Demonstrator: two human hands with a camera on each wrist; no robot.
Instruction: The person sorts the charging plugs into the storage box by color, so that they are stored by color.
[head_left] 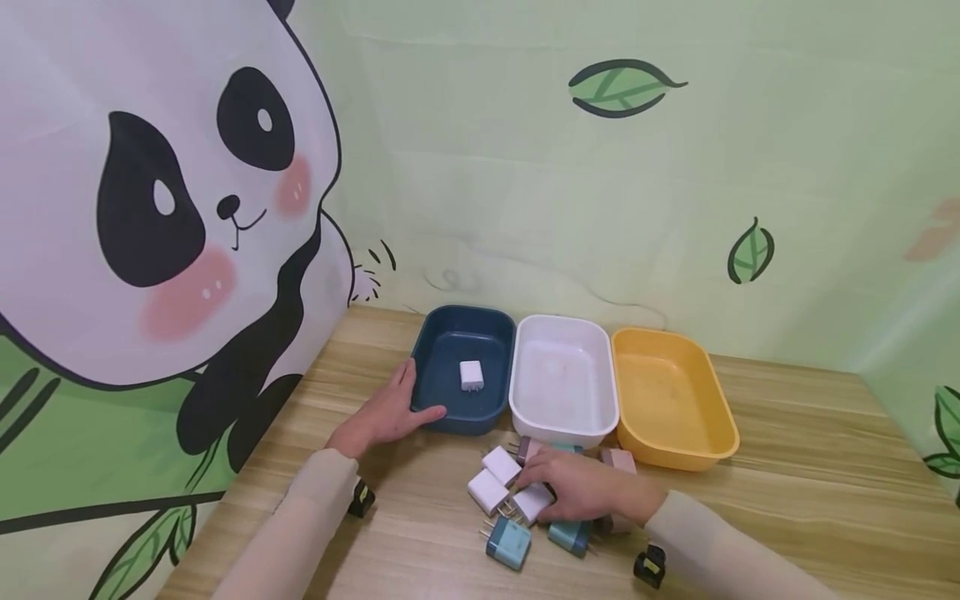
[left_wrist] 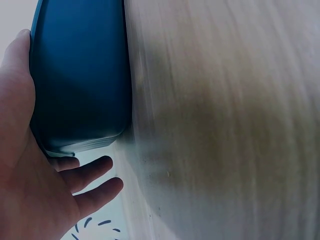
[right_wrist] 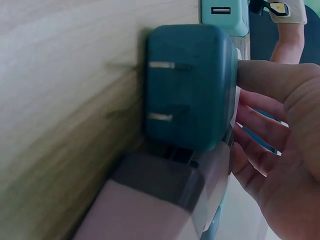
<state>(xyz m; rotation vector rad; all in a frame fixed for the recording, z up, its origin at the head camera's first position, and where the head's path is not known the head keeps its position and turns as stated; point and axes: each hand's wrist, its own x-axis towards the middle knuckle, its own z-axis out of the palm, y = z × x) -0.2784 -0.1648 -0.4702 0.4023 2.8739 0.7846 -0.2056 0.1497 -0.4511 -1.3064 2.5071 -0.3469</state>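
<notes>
My left hand (head_left: 390, 408) rests at the near left corner of a dark blue tray (head_left: 461, 424). Its thumb lies by the front rim and its fingers extend along the outer side; the left wrist view shows these fingers (left_wrist: 95, 172) spread and fairly straight. Inside the tray is one white charger plug (head_left: 471, 375). Over the pile, my right hand (head_left: 581, 486) pinches another white charger plug (head_left: 531, 504) between thumb and fingers. A teal charger (right_wrist: 187, 90) with two prongs hides part of that grasp in the right wrist view, beside a pink and grey charger (right_wrist: 135, 200).
A white tray (head_left: 564, 437) and a yellow tray (head_left: 678, 459) stand right of the blue one. Two white chargers (head_left: 487, 492) lie left of my right hand, a teal charger (head_left: 509, 543) in front. A pink charger (head_left: 618, 459) is near the yellow tray. The printed wall (head_left: 480, 208) rises behind.
</notes>
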